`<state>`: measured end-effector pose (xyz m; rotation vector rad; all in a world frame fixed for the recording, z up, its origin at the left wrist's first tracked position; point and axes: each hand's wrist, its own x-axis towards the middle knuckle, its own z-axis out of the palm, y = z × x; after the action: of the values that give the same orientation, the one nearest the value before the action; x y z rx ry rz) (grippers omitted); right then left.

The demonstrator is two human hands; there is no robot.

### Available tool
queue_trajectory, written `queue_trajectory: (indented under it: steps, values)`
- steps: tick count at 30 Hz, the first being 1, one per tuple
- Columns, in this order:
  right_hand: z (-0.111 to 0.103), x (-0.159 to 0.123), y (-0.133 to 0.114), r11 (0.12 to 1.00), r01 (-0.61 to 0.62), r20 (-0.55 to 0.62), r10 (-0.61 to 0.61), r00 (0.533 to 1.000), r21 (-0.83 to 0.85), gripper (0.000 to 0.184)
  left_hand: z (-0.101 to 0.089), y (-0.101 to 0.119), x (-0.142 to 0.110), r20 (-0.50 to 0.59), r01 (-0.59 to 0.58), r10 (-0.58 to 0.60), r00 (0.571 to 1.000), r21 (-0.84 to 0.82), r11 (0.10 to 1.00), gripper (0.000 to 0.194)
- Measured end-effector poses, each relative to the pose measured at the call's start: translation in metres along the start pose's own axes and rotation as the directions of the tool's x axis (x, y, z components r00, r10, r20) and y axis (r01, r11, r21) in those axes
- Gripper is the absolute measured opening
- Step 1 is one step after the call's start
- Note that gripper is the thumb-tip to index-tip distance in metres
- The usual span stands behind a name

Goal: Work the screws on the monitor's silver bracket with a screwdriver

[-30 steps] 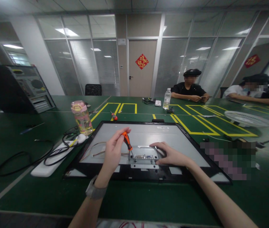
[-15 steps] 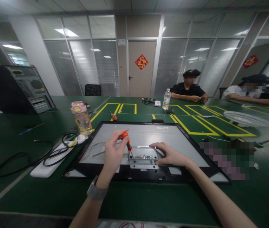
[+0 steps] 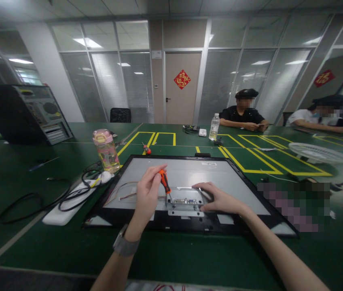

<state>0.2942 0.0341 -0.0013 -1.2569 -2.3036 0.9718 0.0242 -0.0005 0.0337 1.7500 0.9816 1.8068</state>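
My left hand (image 3: 149, 188) is closed on the handle of an orange and black screwdriver (image 3: 164, 182). The screwdriver leans, its tip down at the left side of a metal bracket (image 3: 186, 213) with connector ports. My right hand (image 3: 215, 198) grips the right end of this bracket, thumb in front and fingers behind. The bracket sits on the silver back of a flat display panel (image 3: 177, 169) with a black frame, lying on the green table. Thin wires (image 3: 129, 197) run over the panel left of the bracket. Whether the tip is in a screw is too small to tell.
Left of the panel are a white power strip (image 3: 65, 208) with black cables and a pink-lidded bottle (image 3: 106, 151). A computer case (image 3: 38, 115) stands far left. Beyond the panel are a small red-handled tool (image 3: 147, 149) and a water bottle (image 3: 214, 127). Two people sit across the table.
My left fingers have shifted on the screwdriver handle, showing more of it, and its tilt has altered slightly. My right hand stays on the bracket. The whole view has shifted slightly.
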Motion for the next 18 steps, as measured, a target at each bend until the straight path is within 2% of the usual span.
queue_trajectory:
  steps: [5,8,11,16,18]
  values:
    - [0.0002,0.0002,0.0009,1.000,0.009,-0.001,-0.009,1.000,0.004,0.072,-0.0011,-0.0018,0.0028,-0.081,0.051,-0.053,0.995,-0.035,0.998,0.018]
    - [-0.0003,0.0002,-0.0003,1.000,0.005,-0.001,-0.005,1.000,0.010,0.072,-0.0020,-0.0020,0.0039,-0.064,0.054,-0.059,0.996,-0.083,0.995,0.024]
    - [-0.0008,-0.0001,-0.0025,1.000,-0.007,0.004,0.007,1.000,0.017,0.073,-0.0009,-0.0010,0.0032,-0.036,0.044,-0.047,0.998,-0.061,0.997,0.022]
    - [-0.0005,-0.0002,-0.0023,1.000,0.011,0.000,-0.011,1.000,0.009,0.072,0.0030,-0.0009,-0.0009,-0.111,-0.038,0.042,0.993,0.041,0.998,0.012]
    - [-0.0001,0.0002,-0.0013,1.000,0.017,-0.003,-0.017,1.000,0.008,0.072,0.0036,-0.0004,-0.0023,-0.081,-0.034,0.036,0.996,0.022,0.999,0.015]
